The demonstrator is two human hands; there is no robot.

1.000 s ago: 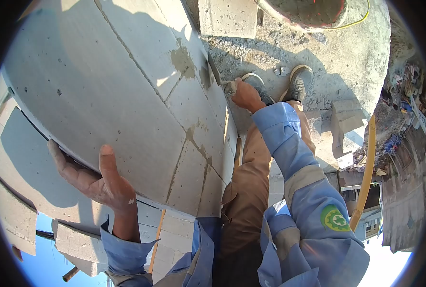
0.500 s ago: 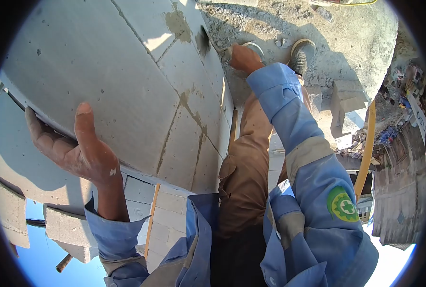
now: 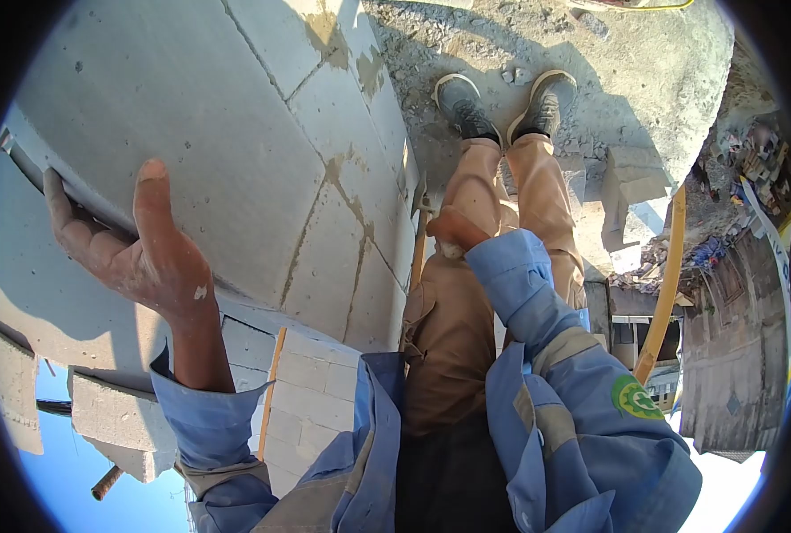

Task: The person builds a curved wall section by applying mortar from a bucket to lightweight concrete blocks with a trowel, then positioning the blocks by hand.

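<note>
My left hand (image 3: 160, 258) is at the upper edge of a large pale-grey concrete block (image 3: 173, 107) in the wall. Its fingers curl over the edge into the dark gap behind, and the thumb lies across the front face. My right hand (image 3: 456, 233) is closed in front of my thigh, close to the wall. A narrow greyish, pointed thing (image 3: 419, 191) shows beside that hand, near a thin wooden strip (image 3: 419, 244). Whatever the right fingers hold is hidden.
Smaller blocks with damp mortar joints (image 3: 331, 169) form the wall face. My shoes (image 3: 462, 102) stand on rubble-strewn ground. Cut block pieces (image 3: 635, 182) lie beyond my legs, by a yellow pole (image 3: 667, 293). More blocks (image 3: 115, 413) sit at lower left.
My right hand has come back from near my shoe to the front of my thigh, uncovering both shoes. The left hand keeps its place on the block edge.
</note>
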